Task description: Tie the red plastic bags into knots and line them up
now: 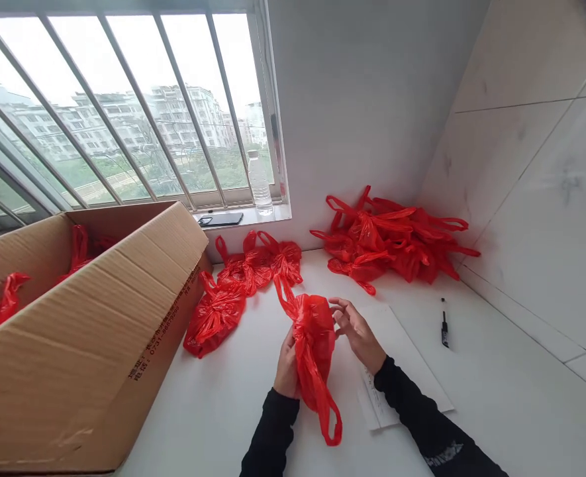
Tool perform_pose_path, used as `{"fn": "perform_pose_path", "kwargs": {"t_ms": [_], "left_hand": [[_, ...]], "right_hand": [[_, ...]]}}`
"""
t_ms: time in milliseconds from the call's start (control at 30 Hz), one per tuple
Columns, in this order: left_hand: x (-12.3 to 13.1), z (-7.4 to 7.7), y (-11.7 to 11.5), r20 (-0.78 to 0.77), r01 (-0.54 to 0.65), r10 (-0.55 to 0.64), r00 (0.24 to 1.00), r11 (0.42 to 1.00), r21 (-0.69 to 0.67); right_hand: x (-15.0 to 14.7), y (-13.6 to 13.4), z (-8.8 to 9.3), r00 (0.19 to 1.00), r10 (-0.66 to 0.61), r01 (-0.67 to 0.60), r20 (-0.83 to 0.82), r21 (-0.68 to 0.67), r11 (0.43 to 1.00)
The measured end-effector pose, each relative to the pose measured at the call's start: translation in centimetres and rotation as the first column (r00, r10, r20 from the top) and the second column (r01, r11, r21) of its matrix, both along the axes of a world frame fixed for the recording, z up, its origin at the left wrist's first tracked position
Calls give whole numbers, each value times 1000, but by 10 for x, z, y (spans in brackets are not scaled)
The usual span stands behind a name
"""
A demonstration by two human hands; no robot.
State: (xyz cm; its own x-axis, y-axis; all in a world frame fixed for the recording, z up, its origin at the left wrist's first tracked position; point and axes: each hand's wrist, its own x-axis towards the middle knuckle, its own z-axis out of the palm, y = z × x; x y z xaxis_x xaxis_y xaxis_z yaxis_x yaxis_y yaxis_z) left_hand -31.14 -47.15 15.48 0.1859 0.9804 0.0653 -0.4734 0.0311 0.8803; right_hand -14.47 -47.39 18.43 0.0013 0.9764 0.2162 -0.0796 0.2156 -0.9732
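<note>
A knotted red plastic bag is held up above the white table, its two loop handles sticking out at top and bottom. My left hand grips it from the left and below, with most of the fingers hidden behind the bag. At the bag's right side is my right hand, its fingers loosely bent and apart. Whether its fingertips touch the plastic, I cannot tell. Under my right wrist lies a sheet of white paper with handwriting on it. What the bag contains is hidden.
Several tied red bags sit along the cardboard box, which has more red bags inside. A heap of red bags lies against the wall. A black marker is at right. A bottle and phone rest on the sill.
</note>
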Motion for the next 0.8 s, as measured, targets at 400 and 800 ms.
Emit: {"fn": "perform_pose_path", "kwargs": {"t_ms": [400, 800], "left_hand": [[9, 10, -7, -96, 14, -17, 995, 999, -35], [9, 0, -5, -71, 0, -9, 997, 993, -122]], "right_hand": [[11, -3, -3, 994, -104, 102, -34, -47, 994], [12, -6, -2, 998, 44, -46, -38, -50, 998]]}}
